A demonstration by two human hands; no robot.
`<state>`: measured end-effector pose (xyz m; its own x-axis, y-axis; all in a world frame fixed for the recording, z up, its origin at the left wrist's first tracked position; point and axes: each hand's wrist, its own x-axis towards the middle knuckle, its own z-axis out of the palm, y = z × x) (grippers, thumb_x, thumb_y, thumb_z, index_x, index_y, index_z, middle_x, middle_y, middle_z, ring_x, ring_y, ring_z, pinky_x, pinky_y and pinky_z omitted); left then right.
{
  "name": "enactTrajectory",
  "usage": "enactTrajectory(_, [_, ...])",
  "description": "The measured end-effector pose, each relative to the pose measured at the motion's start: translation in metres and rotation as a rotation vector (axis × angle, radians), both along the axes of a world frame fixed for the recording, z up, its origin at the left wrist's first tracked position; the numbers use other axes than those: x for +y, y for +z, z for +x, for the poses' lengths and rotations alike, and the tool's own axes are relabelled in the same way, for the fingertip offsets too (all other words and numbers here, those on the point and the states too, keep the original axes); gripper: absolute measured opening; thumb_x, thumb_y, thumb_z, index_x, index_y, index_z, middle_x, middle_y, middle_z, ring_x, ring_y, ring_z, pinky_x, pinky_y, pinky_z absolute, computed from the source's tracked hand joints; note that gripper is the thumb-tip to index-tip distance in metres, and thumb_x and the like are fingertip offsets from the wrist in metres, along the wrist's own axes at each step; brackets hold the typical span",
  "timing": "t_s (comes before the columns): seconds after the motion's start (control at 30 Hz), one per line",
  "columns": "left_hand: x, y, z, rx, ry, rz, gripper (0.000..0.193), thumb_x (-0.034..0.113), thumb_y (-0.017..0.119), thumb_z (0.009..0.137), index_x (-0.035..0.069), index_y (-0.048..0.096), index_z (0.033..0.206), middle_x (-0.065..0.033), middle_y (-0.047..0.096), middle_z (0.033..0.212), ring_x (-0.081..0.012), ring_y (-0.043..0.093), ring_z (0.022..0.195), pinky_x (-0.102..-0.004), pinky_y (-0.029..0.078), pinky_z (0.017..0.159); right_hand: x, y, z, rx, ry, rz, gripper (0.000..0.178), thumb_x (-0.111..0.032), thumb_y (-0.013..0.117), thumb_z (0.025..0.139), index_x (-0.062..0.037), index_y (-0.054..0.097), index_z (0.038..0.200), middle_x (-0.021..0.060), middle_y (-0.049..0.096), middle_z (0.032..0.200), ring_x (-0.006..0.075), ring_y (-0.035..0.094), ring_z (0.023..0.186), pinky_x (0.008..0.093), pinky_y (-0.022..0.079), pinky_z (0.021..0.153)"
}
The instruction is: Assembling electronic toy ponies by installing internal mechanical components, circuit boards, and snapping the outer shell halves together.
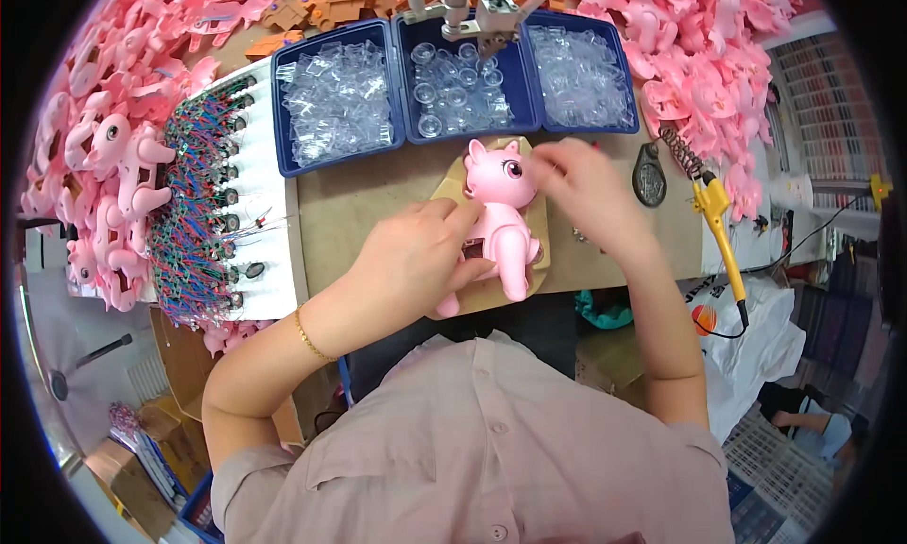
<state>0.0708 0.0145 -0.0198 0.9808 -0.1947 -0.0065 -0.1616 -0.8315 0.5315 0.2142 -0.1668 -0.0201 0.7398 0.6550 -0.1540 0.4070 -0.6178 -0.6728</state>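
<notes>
And here the pink pony (510,232) lies lengthwise, head away from me, my left hand (414,256) gripping its side, my right hand (584,193), fingers curled, contents unclear, right beside its face

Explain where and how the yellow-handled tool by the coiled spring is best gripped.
Probably around the middle of the long yellow handle, with the right hand coming from the person's near side. The handle slants toward the person, uncovered. Its far end sits by the coiled spring and a black cord leaves its near end, so both ends look worse.
</notes>
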Motion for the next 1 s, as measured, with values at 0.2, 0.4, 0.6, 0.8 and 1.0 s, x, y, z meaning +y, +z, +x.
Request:
enactTrajectory(0.2, [0.0, -0.012, -0.004, -0.115, -0.02, -0.132, 0.044, 0.032, 0.07, 0.078, -0.002, 0.054, 0.102, -0.016, 0.057, 0.095, -0.0339, 0.058, 0.088, -0.0404, 0.049, 0.071, -0.002, -0.02, -0.011, -0.124, 0.08, 0.032, 0.047, -0.025, 0.073, 0.076, 0.0013, 0.055, 0.111, 0.0122, 0.052, 0.11, 0.0235, 0.053, 0.101, 0.0324, 0.044, 0.089])
enactTrajectory(0.4, [-0.012, 0.004, -0.018, -0.111, 0.256, -0.499, 0.052, 0.03, 0.078, 0.069, -0.001, 0.055, 0.105, -0.0162, 0.057, 0.095, -0.0372, 0.057, 0.089, -0.0437, 0.048, 0.075, -0.006, -0.003, -0.04, 0.57, -0.128, 0.502, 0.067, -0.015, 0.079, 0.07, -0.0025, 0.043, 0.125, 0.0131, 0.049, 0.122, 0.0217, 0.049, 0.116, 0.0366, 0.042, 0.098])
enactTrajectory(0.6, [-0.011, 0.029, -0.032, -0.07, -0.029, -0.338, 0.046, 0.024, 0.078, 0.062, 0.004, 0.06, 0.1, -0.0118, 0.062, 0.091, -0.0296, 0.062, 0.084, -0.037, 0.05, 0.069, -0.013, 0.023, -0.086, 0.29, 0.054, 0.895, 0.072, -0.049, 0.072, 0.077, 0.0011, 0.049, 0.123, 0.0183, 0.053, 0.118, 0.029, 0.051, 0.111, 0.0378, 0.042, 0.093])
enactTrajectory(0.8, [-0.031, 0.038, -0.033, -0.246, 0.173, -0.191, 0.058, 0.022, 0.073, 0.065, 0.007, 0.058, 0.12, -0.0079, 0.061, 0.097, -0.0237, 0.061, 0.08, -0.0334, 0.05, 0.069, 0.009, 0.054, -0.095, 0.102, -0.041, 1.046, 0.068, -0.051, 0.018, 0.099, 0.0055, 0.055, 0.096, 0.0218, 0.059, 0.099, 0.0256, 0.06, 0.083, 0.0342, 0.047, 0.076])
enactTrajectory(1.0, [-0.041, 0.035, -0.043, -0.245, 0.154, -0.094, 0.056, 0.026, 0.069, 0.068, 0.004, 0.058, 0.118, -0.0059, 0.059, 0.087, -0.0206, 0.06, 0.072, -0.0308, 0.049, 0.063, 0.006, 0.06, -0.1, 0.086, -0.114, 0.951, 0.064, -0.052, 0.018, 0.099, -0.0013, 0.054, 0.083, 0.0185, 0.057, 0.088, 0.0274, 0.058, 0.085, 0.0398, 0.048, 0.079])
